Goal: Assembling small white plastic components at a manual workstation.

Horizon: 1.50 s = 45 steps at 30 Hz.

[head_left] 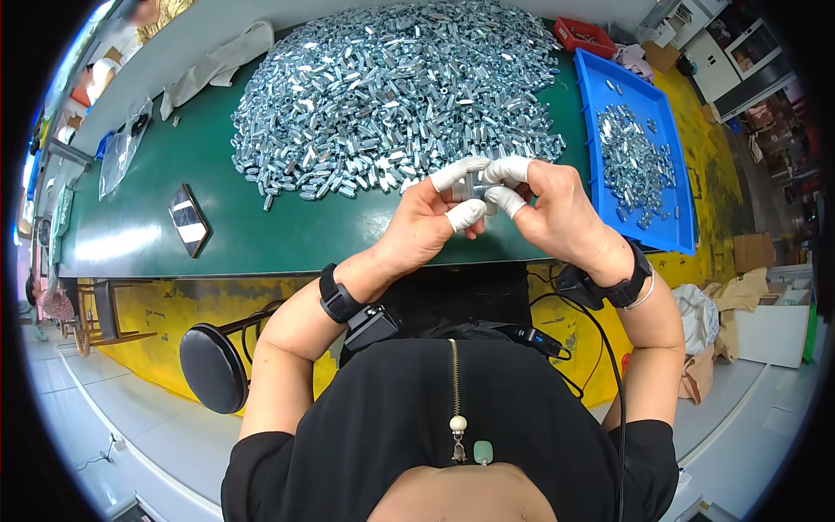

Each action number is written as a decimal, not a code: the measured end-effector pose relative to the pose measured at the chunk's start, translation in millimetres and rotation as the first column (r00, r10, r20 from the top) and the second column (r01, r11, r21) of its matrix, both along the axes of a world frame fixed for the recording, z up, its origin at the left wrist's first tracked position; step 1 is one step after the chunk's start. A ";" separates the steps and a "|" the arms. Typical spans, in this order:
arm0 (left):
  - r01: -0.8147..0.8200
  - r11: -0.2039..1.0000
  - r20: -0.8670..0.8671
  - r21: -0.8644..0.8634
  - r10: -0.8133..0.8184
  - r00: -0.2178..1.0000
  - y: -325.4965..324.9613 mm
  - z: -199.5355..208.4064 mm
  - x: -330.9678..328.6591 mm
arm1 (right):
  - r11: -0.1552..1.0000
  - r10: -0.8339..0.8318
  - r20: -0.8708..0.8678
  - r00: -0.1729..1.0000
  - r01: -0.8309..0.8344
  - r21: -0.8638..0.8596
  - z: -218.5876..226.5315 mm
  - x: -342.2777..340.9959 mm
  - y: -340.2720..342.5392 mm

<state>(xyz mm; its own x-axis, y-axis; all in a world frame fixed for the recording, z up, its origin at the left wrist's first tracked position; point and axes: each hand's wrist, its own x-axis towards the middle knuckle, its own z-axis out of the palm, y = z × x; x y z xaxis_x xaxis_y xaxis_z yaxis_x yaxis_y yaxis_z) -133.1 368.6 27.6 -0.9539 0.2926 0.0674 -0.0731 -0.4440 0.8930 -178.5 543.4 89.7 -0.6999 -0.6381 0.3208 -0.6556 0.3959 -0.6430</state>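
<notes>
A person's two bare hands meet at the center of the frame, above the near edge of a green worktop (287, 230). The left hand (419, 222) and the right hand (557, 204) face each other, with white covers (467, 214) on the thumbs and index fingers. The fingers of both hands are narrowed around a small silvery metal piece (473, 185), held between them and partly hidden by them. Just beyond, a broad heap of shiny hexagonal metal fittings (396, 87) fills the upper center. A blue tray (685, 228) at the upper right carries a smaller scatter of similar fittings, and a red bin (581, 36) stands near its upper end. Left of center on the worktop lies a flat, shiny smartphone (188, 221); a clear plastic bag (122, 157) is farther toward the upper left. A round black stool (213, 368) stands at the lower left.
</notes>
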 end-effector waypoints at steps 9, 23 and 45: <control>-0.081 0.996 -0.127 -0.047 0.074 0.989 3.0 -3.1 2.4 | 0.947 0.060 0.596 0.801 0.142 -0.287 -10.8 3.7 -3.4; -0.236 0.970 0.147 -0.055 0.241 0.959 -43.0 -4.0 -21.2 | 0.836 -0.540 -0.104 0.835 0.546 0.049 -12.6 -27.7 100.9; 0.054 0.998 0.295 0.019 -0.057 0.954 -0.3 -15.7 -9.0 | 0.961 -0.180 0.442 0.879 0.252 -0.110 -39.0 -23.2 21.7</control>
